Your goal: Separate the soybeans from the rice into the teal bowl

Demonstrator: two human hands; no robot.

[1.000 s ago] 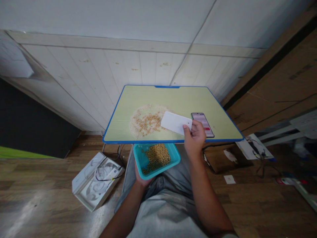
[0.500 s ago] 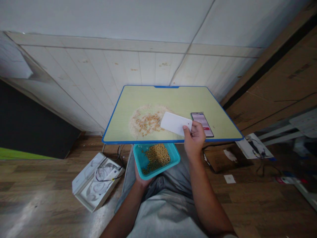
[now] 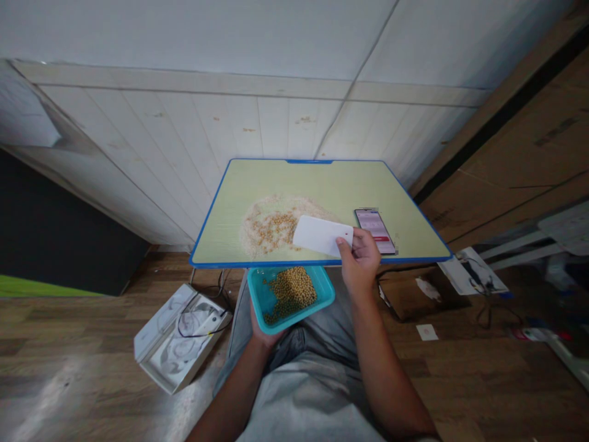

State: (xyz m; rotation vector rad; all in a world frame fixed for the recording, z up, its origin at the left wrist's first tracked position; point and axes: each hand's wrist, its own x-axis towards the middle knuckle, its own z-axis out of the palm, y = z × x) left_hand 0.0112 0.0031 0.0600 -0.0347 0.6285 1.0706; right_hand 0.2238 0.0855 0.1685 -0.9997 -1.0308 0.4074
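Note:
My right hand (image 3: 361,261) pinches a white card (image 3: 322,236) over the near edge of a green, blue-rimmed table (image 3: 340,184). The card's left end reaches a mixed pile of rice and tan beans (image 3: 272,224) on the table. My left hand (image 3: 261,328) grips from below a teal tray (image 3: 262,294) holding several tan beans (image 3: 291,290), kept just under the table's front edge above my lap.
A phone (image 3: 375,229) with a lit screen lies on the table right of the card. An open white box with cables (image 3: 177,334) sits on the wooden floor at the left. Cardboard sheets (image 3: 510,153) lean at the right; a white panelled wall stands behind.
My right hand has slid the card a little to the left and nearer, toward the pile. The tray and my left hand stay put.

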